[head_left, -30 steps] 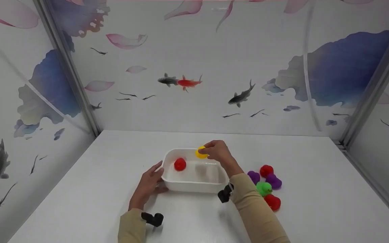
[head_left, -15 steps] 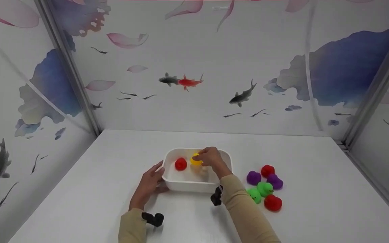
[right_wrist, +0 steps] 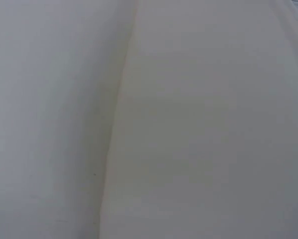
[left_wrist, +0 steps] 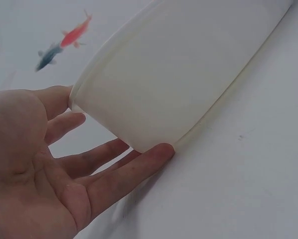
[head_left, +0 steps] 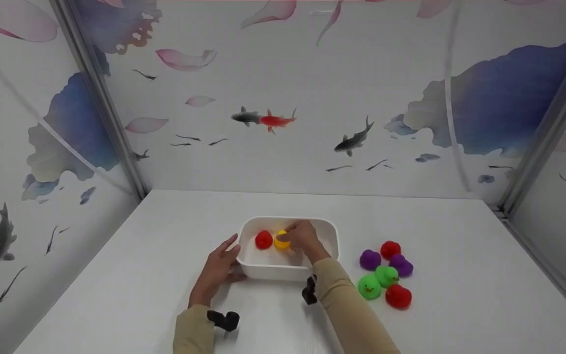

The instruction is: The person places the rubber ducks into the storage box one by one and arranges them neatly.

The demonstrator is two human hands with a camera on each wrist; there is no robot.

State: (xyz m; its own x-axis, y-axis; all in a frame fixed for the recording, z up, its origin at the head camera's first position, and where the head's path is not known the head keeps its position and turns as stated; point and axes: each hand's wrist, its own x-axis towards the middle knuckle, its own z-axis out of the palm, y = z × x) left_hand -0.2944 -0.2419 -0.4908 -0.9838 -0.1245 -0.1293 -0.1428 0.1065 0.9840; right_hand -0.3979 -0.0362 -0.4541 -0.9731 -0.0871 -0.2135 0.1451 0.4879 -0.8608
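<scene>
A white plastic basin (head_left: 273,272) stands on the table. My left hand (head_left: 217,268) holds its left end; in the left wrist view, one digit of the left hand (left_wrist: 34,164) reaches the rim and fingertips touch the lower edge. Inside the basin, my right hand (head_left: 305,238) pinches a yellow rubber duck (head_left: 282,241), partly covered by the fingers. A red rubber duck (head_left: 264,240) sits just left of it. The right wrist view shows the basin wall (right_wrist: 199,129) close up, without the hand.
To the right of the basin, a loose group holds two green ducks (head_left: 370,287), two purple ducks (head_left: 370,259) and two red ducks (head_left: 398,296). White panels with painted fish (head_left: 352,139) enclose the white table (head_left: 175,221) behind and at the sides.
My right hand has moved left and down into the basin with the yellow duck, closer to the red one. The left hand stays at the basin's left end.
</scene>
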